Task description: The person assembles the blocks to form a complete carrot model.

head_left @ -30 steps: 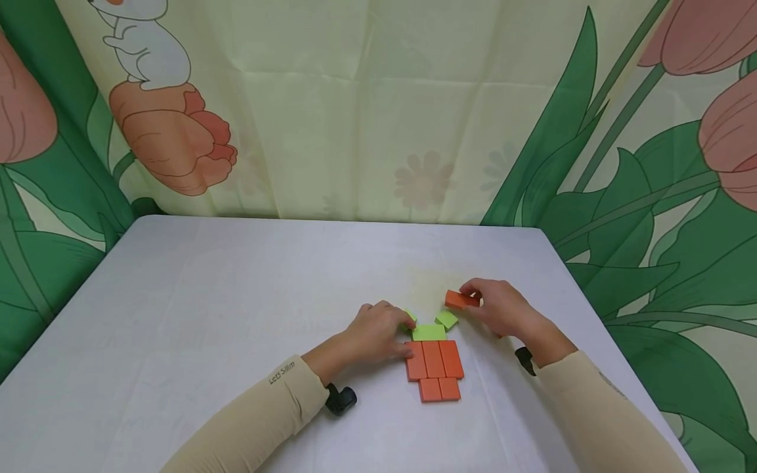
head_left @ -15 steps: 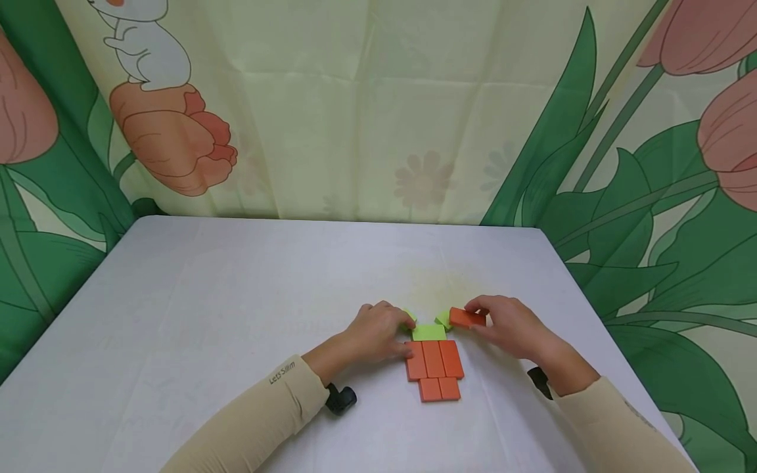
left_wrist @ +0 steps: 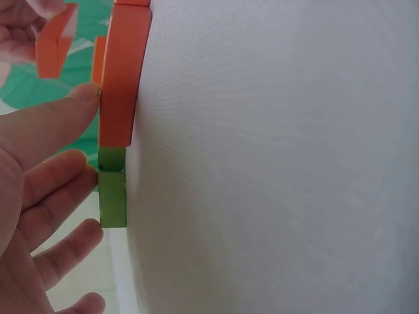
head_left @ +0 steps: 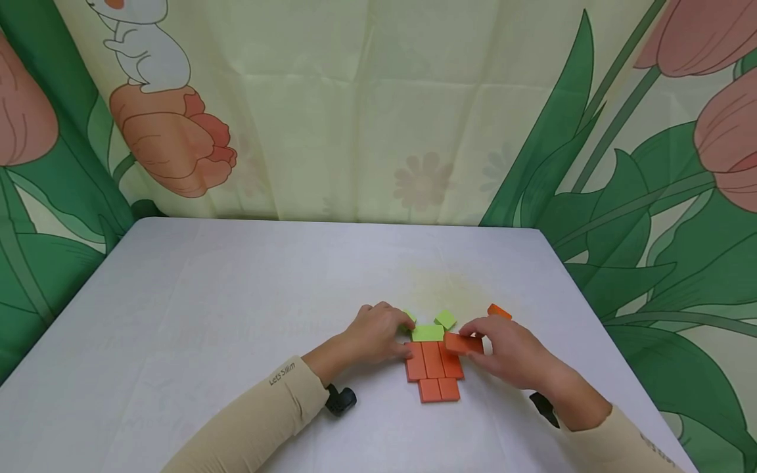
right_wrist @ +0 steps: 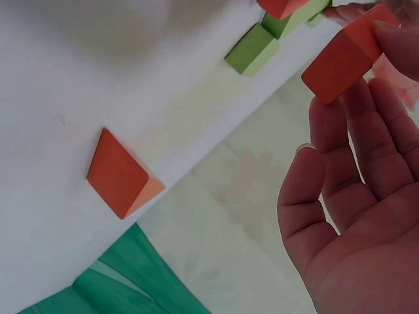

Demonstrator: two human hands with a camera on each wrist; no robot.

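Observation:
My right hand (head_left: 513, 348) pinches an orange block (head_left: 461, 344) between thumb and fingers. It hangs at the upper right corner of a flat group of orange blocks (head_left: 433, 360), overlapping it in the head view. A green rectangular block (head_left: 427, 333) lies along the group's far edge, with a smaller tilted green block (head_left: 445, 320) beyond its right corner. Another small green block (head_left: 410, 317) is partly hidden behind my left hand (head_left: 377, 334). In the left wrist view, the left thumb touches the orange block's side (left_wrist: 120, 78) while the fingertips lie close to a green block (left_wrist: 112, 199).
A loose orange block (head_left: 499, 311) lies beyond my right hand; the right wrist view shows its slanted faces. White cloth covers the table (head_left: 236, 295). A printed curtain (head_left: 325, 131) hangs along the table's far edge.
The right hand has brought the orange block nearer to me, from beyond the small green block to the orange group's corner. The loose orange block has come into sight. The left hand stays put.

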